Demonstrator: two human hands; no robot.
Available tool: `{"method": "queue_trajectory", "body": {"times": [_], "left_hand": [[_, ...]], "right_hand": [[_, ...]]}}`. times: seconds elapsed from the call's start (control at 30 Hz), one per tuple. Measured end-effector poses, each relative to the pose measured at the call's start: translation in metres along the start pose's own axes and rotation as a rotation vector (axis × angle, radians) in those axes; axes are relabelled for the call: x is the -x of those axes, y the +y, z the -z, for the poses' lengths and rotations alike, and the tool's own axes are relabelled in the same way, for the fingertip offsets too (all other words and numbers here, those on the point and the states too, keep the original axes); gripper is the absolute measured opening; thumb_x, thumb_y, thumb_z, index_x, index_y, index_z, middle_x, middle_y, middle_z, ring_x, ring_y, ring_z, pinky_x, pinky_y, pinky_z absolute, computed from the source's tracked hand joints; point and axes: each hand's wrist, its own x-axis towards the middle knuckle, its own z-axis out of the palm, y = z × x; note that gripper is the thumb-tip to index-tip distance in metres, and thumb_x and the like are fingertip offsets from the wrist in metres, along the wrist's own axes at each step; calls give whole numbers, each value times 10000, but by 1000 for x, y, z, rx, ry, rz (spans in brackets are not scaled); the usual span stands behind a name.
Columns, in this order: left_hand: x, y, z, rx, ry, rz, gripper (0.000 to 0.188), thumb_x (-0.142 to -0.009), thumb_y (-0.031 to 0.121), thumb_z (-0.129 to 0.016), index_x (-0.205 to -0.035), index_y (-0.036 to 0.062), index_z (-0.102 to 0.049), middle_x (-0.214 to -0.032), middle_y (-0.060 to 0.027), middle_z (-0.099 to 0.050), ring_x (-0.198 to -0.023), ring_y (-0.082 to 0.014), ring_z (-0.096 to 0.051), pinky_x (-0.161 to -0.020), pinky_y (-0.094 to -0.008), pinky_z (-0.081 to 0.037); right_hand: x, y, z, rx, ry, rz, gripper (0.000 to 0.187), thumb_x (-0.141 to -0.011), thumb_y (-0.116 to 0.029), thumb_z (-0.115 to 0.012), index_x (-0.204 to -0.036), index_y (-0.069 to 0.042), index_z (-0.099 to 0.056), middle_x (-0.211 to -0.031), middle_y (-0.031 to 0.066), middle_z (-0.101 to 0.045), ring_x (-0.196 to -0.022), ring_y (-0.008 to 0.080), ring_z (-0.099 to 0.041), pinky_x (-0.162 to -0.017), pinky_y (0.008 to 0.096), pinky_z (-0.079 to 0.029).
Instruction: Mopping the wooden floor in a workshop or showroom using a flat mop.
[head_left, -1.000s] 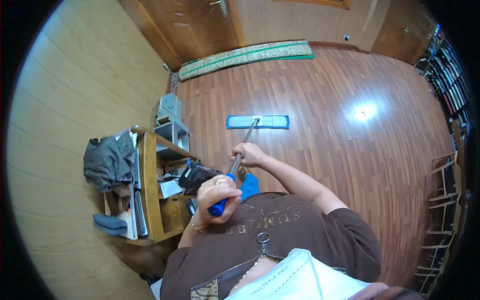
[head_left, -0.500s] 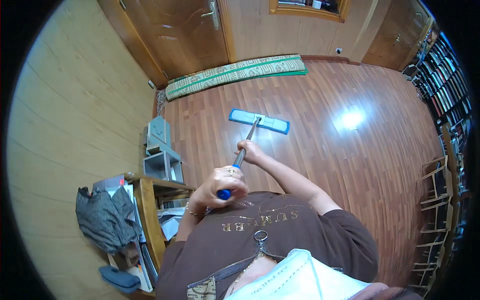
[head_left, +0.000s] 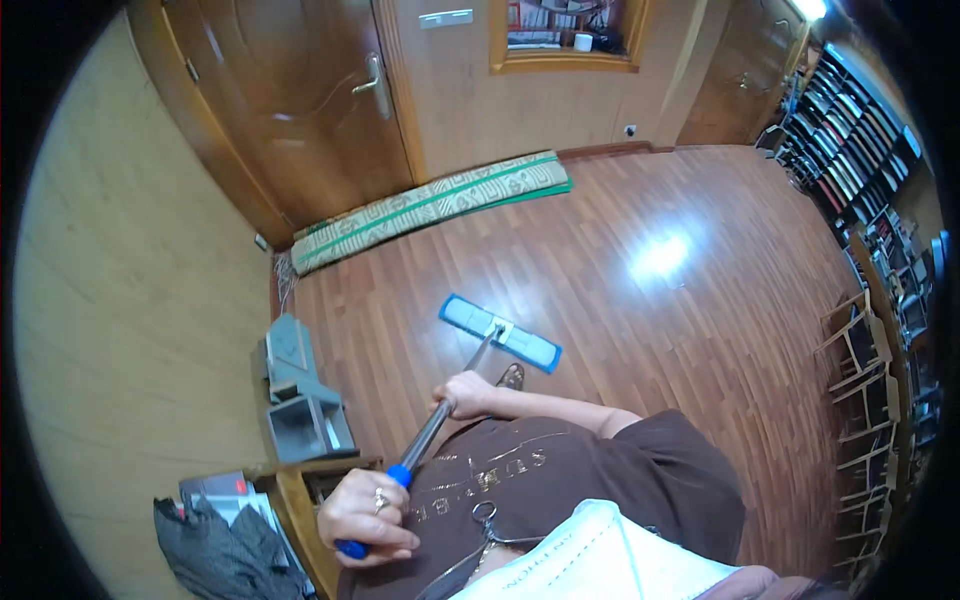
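A flat mop (head_left: 425,437) slants across the middle of the view, its blue-edged rectangular head (head_left: 520,343) lying on the wood-look floor. My left hand (head_left: 365,517) is wrapped round the blue grip at the top end of the handle, a ring on one finger. Further down the grey metal pole, my right hand (head_left: 465,394) is closed round it, close in front of my brown shirt. Beside the mop head, the tip of a patterned shoe (head_left: 512,377) shows.
A rolled patterned mat (head_left: 430,212) lies along the far wall below a wooden door (head_left: 285,110). Grey boxes (head_left: 305,425) stand by the left wall, near a wooden shelf unit with dark cloth (head_left: 225,550) on it. Chairs (head_left: 865,420) and bookshelves (head_left: 850,135) line the right side.
The mop head has come nearer to me and tilted more. Both hands have moved down and left with the handle, and a shoe tip has come into view. The head view has shifted too.
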Motion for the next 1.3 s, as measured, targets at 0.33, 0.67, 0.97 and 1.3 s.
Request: {"method": "queue_trajectory", "body": {"times": [0.33, 0.67, 0.97, 1.3], "left_hand": [[0, -75, 16, -83, 818, 49, 250, -738, -19, -646, -959, 37, -541, -685, -69, -588, -629, -211, -587, -697, -386, -479], [-31, -170, 76, -202, 924, 172, 96, -845, 71, -650, -818, 2, -589, -687, -77, -587, -663, -194, -567, -746, -381, -488], [-83, -139, 171, 21, 529, 62, 149, -760, 144, -691, -751, 8, -630, -518, -62, -533, -481, -189, -522, -573, -373, -475], [-167, -216, 282, 489, 77, -158, 170, -833, 145, -645, -720, 68, -545, -472, 18, -476, -385, -98, -433, -450, -251, -446]], "right_hand": [[-70, 75, 22, -25, 134, -109, 344, -882, -436, -555, -776, -129, -666, -728, 151, -662, -729, 378, -647, -652, 494, -501], [-125, 172, 68, -90, 272, -327, 169, -789, -300, -627, -794, -144, -692, -877, 130, -686, -880, 340, -652, -750, 458, -526], [-103, 130, 118, -188, 338, -392, 201, -763, -207, -631, -903, -69, -588, -888, 195, -656, -921, 380, -621, -779, 489, -495], [-80, 135, 152, -170, 502, -450, 204, -777, -273, -645, -833, -94, -565, -781, 156, -655, -780, 364, -645, -668, 497, -494]]}}
